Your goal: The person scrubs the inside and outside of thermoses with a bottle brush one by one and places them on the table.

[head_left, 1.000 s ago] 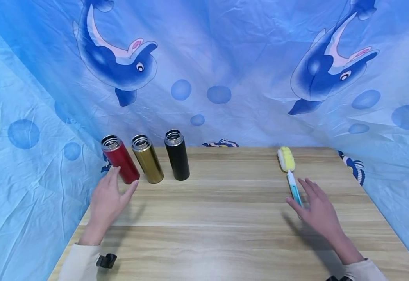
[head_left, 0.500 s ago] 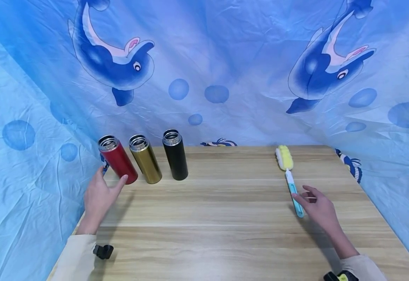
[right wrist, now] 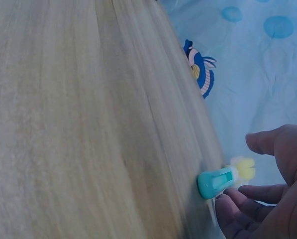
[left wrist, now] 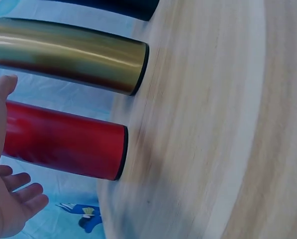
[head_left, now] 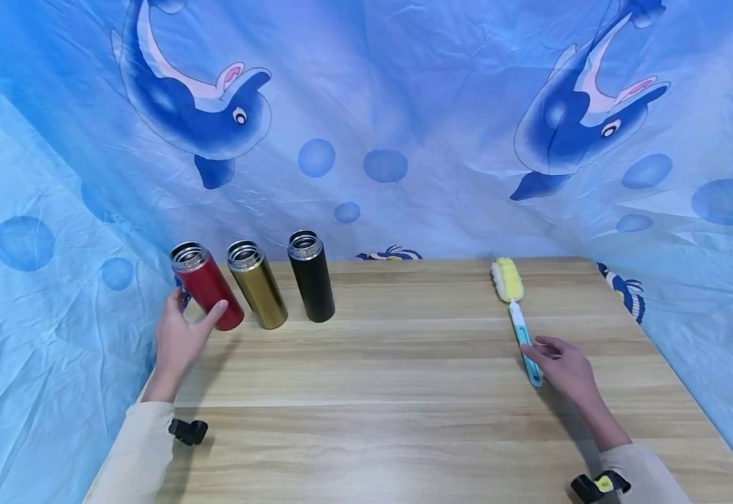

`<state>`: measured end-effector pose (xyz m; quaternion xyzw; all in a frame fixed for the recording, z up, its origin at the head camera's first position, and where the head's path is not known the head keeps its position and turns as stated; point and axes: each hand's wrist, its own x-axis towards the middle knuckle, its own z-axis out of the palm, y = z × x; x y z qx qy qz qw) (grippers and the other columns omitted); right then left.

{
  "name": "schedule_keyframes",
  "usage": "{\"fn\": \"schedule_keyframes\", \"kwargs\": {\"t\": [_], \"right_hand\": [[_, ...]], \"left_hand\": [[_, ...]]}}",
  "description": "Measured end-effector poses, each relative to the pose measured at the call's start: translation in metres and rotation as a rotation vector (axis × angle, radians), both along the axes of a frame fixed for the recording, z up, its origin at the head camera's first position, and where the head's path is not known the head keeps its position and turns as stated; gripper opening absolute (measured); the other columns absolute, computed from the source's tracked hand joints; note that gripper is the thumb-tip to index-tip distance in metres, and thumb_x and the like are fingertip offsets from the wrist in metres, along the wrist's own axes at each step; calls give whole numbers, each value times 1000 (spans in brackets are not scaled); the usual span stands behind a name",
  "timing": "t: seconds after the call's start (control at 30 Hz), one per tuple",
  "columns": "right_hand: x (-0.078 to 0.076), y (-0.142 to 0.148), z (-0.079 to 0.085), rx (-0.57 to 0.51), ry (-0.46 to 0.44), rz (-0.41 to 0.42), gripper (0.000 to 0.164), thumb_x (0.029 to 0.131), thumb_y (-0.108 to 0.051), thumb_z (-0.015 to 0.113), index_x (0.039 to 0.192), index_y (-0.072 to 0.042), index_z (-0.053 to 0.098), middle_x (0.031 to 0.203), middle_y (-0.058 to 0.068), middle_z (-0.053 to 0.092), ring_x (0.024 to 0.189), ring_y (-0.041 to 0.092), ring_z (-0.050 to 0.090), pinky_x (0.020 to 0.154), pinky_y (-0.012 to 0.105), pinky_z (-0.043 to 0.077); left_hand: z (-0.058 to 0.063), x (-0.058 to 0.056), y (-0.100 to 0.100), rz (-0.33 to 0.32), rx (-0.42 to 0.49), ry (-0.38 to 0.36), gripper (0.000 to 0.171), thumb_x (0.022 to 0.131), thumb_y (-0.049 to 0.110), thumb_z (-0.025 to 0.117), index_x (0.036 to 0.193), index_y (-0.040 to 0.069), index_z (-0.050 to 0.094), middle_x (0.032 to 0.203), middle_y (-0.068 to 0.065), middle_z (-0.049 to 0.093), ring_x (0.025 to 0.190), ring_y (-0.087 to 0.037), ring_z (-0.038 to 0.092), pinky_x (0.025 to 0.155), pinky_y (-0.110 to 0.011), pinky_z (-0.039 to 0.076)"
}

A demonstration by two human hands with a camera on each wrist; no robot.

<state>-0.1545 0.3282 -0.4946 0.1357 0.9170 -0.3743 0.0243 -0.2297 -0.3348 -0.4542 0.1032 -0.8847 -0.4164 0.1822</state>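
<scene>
Saw in the head view three upright flasks with mouths showing, red flask (head_left: 211, 287), gold flask (head_left: 260, 290) and black flask (head_left: 313, 280); left hand (head_left: 178, 339) around the red one, right hand (head_left: 564, 369) at a sponge bottle brush (head_left: 516, 315) on the wooden table (head_left: 372, 385).

Found in the left wrist view the black base rims (left wrist: 122, 153), thumb and fingers spread, gripping nothing.

Saw in the right wrist view thumb and loosely bent fingers wide apart; touching or not, could not tell.
</scene>
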Motion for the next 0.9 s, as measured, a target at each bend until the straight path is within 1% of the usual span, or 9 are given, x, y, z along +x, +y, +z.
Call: {"fn": "schedule_keyframes", "kwargs": {"t": [0.13, 0.23, 0.37, 0.47, 0.57, 0.67, 0.9], "right_hand": [[-4, 0, -4, 2, -10, -6, 88, 95, -66, 55, 144, 7, 49, 133, 30, 59, 120, 44, 58, 89, 50, 52], [-7, 0, -6, -5, -25, -22, 84, 96, -64, 57, 142, 6, 52, 132, 30, 60, 118, 42, 59, 88, 49, 52], [-9, 0, -7, -5, -46, -54, 76, 96, -58, 61, 139, 5, 56, 128, 28, 63, 112, 39, 61, 80, 41, 52], [-10, 0, -8, 19, -40, -64, 68, 97, -50, 65, 135, 5, 60, 122, 27, 66, 106, 36, 63, 73, 34, 49], [-11, -1, -9, 45, -22, -61, 60, 97, -43, 68, 131, 6, 63, 115, 25, 68, 99, 32, 64, 69, 30, 47], [-11, -2, -10, 50, -11, -67, 53, 95, -36, 70, 127, 5, 65, 109, 22, 69, 93, 29, 63, 66, 29, 45], [-12, -5, -12, 52, -12, -91, 42, 93, -33, 73, 116, 3, 69, 96, 14, 69, 84, 26, 59, 64, 30, 42]], "left_hand": [[-3, -5, -2, 0, 45, -17, 100, 89, 57, 72, 161, 8, 23, 162, -21, 34, 146, -44, 36, 115, -66, 30], [-4, -7, -2, 1, 80, -31, 101, 88, 58, 72, 161, 9, 22, 163, -20, 34, 146, -43, 35, 114, -67, 30], [-4, -10, 0, -15, 121, -46, 101, 89, 58, 72, 161, 10, 21, 163, -19, 34, 146, -43, 35, 114, -68, 31], [-5, -13, 1, -34, 138, -54, 99, 90, 57, 71, 161, 9, 21, 162, -20, 35, 145, -43, 36, 113, -68, 32], [-4, -15, 1, -37, 145, -61, 99, 90, 57, 71, 160, 8, 21, 161, -20, 36, 144, -44, 38, 113, -67, 34], [-4, -17, 1, -26, 152, -70, 99, 90, 58, 70, 160, 8, 21, 160, -20, 36, 142, -43, 39, 112, -65, 35], [-6, -24, 0, -8, 138, -55, 93, 92, 54, 69, 159, 6, 26, 154, -20, 43, 134, -38, 45, 109, -60, 41]]}}
